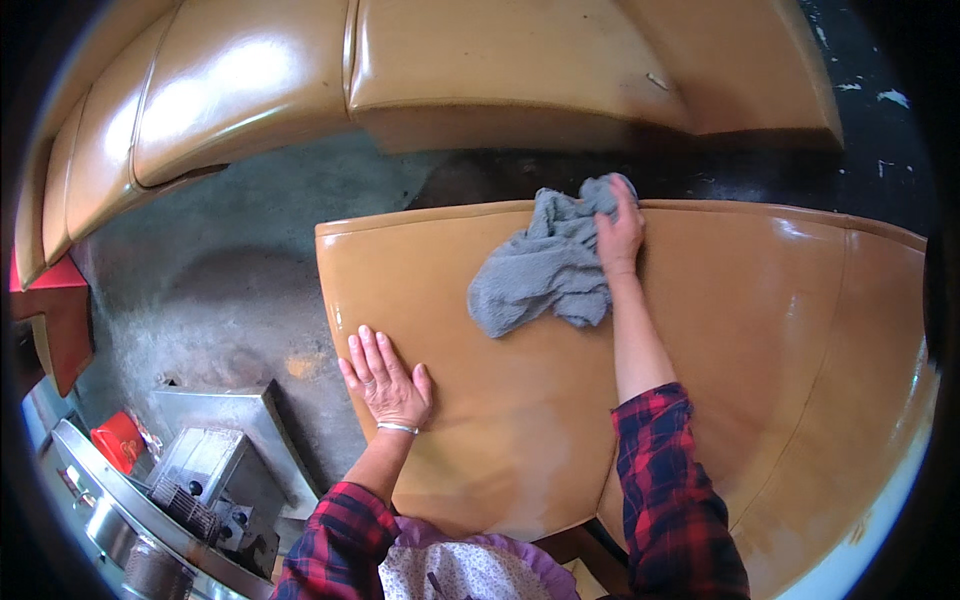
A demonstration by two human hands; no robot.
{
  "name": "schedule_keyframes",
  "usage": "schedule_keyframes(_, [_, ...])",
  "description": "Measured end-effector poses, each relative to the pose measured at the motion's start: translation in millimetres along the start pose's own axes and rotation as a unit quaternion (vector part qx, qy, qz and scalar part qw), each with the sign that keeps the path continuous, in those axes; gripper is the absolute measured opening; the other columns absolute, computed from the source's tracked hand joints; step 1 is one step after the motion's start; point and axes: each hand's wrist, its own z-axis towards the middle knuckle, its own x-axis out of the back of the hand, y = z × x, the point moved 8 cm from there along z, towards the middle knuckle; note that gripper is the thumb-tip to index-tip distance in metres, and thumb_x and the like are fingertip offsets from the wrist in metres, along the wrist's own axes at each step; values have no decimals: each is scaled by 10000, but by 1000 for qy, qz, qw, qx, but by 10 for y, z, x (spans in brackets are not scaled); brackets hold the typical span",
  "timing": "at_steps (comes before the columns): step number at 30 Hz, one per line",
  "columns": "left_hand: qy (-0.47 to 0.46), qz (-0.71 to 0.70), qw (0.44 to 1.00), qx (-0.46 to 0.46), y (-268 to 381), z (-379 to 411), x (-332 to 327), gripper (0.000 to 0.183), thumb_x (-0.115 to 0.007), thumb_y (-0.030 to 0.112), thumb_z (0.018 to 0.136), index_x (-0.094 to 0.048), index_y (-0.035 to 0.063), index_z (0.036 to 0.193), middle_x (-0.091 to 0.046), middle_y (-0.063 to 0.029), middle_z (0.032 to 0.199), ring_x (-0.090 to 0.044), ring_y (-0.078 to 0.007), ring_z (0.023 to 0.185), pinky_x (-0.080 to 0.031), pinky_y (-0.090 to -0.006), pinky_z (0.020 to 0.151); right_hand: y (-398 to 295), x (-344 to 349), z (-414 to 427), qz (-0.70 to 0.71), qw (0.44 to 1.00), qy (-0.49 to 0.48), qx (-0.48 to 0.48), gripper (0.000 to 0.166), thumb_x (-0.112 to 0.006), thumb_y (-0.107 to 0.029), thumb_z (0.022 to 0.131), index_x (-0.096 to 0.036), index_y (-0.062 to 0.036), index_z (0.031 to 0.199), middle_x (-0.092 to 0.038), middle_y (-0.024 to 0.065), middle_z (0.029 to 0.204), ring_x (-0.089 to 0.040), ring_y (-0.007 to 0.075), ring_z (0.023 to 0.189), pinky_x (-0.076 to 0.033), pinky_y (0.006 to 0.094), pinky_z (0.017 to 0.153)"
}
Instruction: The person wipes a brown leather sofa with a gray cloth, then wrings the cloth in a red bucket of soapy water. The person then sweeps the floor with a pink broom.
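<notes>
A tan leather-like sofa seat [450,420] with stitched seams lies in front of me, with pale streaks on its near part. My right hand [621,229] grips a crumpled grey cloth [547,262] at the seat's far edge; the cloth spreads to the left of the hand over the seat. Flat on the left part of the same seat rests my left hand [390,386], fingers apart and nothing in it. A metal bracelet circles the left wrist.
Another tan sofa [487,67] curves across the far side, beyond a strip of dark floor [262,195]. At lower left stand a metal appliance [217,465], a red bucket [118,441] and a round metal rim [142,506]. A red piece of furniture [64,322] is at far left.
</notes>
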Motion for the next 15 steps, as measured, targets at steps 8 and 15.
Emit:
schedule_keyframes(8, [-11,21,1000,11,-34,-21,-8,728,-490,279,772,-212,-40,1364,-173,-207,1448,-109,-370,1355,-39,-528,1087,-823,38,-918,-64,996,35,-45,493,-552,17,673,-493,-8,1162,-476,156,1273,-416,331,1209,-315,425,1013])
schedule_keyframes(15, [0,19,1000,-3,6,-10,-11,716,-475,297,785,-221,-44,1360,-174,-208,1449,-120,-372,1352,-46,-532,1084,-111,302,-848,-103,964,136,-204,472,-598,-158,799,-445,13,1211,-488,196,1230,-439,364,1141,-328,426,977])
